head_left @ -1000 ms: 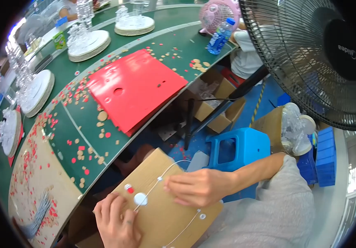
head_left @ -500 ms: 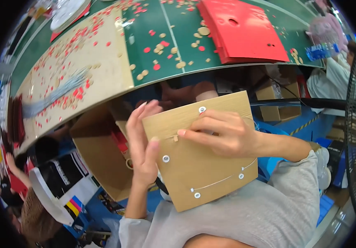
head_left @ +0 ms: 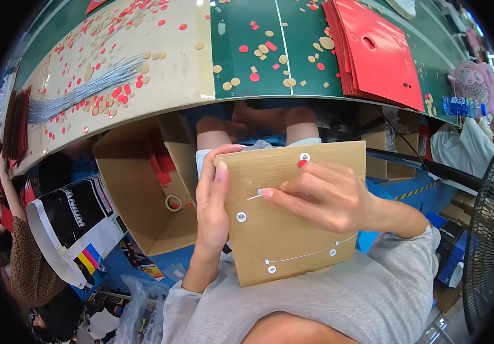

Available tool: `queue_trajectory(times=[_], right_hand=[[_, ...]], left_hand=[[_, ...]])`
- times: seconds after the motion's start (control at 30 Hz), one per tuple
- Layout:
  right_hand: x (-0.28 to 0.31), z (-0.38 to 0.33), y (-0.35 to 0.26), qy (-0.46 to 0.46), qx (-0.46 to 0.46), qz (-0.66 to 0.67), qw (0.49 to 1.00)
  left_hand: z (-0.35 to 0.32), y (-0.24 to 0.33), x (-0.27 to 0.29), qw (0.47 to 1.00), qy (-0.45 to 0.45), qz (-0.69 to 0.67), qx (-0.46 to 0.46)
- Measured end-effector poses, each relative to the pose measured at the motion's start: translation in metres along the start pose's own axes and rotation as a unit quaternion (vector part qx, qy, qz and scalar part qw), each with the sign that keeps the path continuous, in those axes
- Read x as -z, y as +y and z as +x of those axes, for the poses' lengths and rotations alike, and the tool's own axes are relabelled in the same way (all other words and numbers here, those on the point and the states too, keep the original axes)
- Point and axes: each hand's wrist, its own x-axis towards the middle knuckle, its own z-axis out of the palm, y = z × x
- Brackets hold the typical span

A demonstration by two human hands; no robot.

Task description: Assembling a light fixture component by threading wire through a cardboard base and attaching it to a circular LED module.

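Observation:
A tan cardboard panel (head_left: 293, 229) leans against my body, fitted with several white round eyelets (head_left: 241, 217). My left hand (head_left: 215, 198) grips its upper left corner, thumb on the face and fingers behind. Over the upper part, my right hand (head_left: 336, 198) is closed in a pinch, with a fingertip at the small white end of a thin cord (head_left: 252, 198) that pokes out of the panel. Part of that cord is hidden under my fingers. Another thin cord (head_left: 301, 255) runs across the lower part. A small red spot (head_left: 302, 164) shows beside the top eyelet.
Ahead stands a green-and-cream table (head_left: 229, 51) scattered with red and tan cut-outs. On it lie a bundle of grey wires (head_left: 92, 86) and a stack of red sheets (head_left: 376, 57). An open cardboard box (head_left: 143, 229) sits at left, a black fan (head_left: 490, 229) at right.
My left hand has closed onto the panel's upper left edge. A small tan tab by my right fingertips is gone from view; a white cord end shows there. The view has shifted.

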Motion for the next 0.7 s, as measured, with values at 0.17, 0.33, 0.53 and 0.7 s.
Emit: queue_trajectory(times=[0.17, 0.33, 0.53, 0.7], right_hand=[[0.021, 0.001, -0.007, -0.132, -0.009, -0.096, 0.986], [0.019, 0.002, -0.008, -0.155, 0.004, -0.137, 0.978], [0.016, 0.008, -0.009, -0.176, 0.02, -0.161, 0.971], [0.013, 0.011, -0.01, -0.208, 0.035, -0.201, 0.957]], left_hand=[[-0.001, -0.004, 0.004, 0.992, -0.083, 0.055, -0.083], [0.001, -0.001, -0.004, 0.992, -0.078, 0.031, -0.092], [0.003, -0.008, 0.004, 0.99, -0.079, 0.037, -0.107], [0.008, -0.004, 0.003, 0.991, -0.079, 0.038, -0.098]])
